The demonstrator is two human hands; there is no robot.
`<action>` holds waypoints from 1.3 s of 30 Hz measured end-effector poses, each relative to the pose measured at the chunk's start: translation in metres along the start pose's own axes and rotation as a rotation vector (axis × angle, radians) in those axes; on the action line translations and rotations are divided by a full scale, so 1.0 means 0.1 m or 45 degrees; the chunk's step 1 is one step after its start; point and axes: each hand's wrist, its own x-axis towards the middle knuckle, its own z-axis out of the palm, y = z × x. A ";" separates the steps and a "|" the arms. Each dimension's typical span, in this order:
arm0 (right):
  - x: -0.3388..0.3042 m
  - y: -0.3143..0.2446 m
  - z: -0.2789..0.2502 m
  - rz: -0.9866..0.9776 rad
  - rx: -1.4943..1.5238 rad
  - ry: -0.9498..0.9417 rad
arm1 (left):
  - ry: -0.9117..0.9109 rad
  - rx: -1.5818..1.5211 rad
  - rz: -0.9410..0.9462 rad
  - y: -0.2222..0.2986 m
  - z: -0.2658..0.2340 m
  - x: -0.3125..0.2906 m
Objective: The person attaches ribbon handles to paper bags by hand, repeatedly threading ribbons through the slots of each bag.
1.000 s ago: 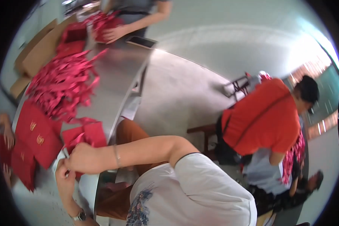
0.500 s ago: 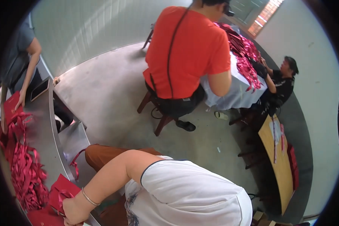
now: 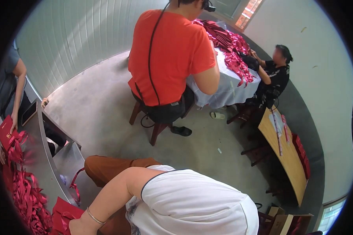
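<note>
A grey table [image 3: 41, 160] stands left in a pale room [image 3: 86, 31]. The view has swung right, losing the left hand and most of the work; the right hand [image 3: 81, 227], grip unclear, is at a red bag [image 3: 64, 208] beside tangled ribbons [image 3: 26, 196].

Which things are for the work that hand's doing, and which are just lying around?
Seems part of the work:
flat red ribboned bag, at the right hand
tangled heap of shiny red ribbons

Seems just lying about:
black rectangular phone
pale slip-on sandal
small white scrap
</note>
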 end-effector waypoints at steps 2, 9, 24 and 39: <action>0.01 -0.10 -0.02 -0.060 -0.140 0.019 | 0.010 0.788 -1.510 0.60 0.09 0.20; -0.07 -0.32 -0.65 0.152 -0.160 -0.234 | -0.038 1.168 -0.978 0.49 0.25 0.25; 0.02 -0.15 -0.60 -0.282 -0.363 -0.128 | 0.750 1.575 -1.534 0.61 -0.23 0.03; -0.41 0.46 -0.27 -0.020 -0.029 0.093 | 0.378 1.741 -1.253 0.50 -0.05 0.14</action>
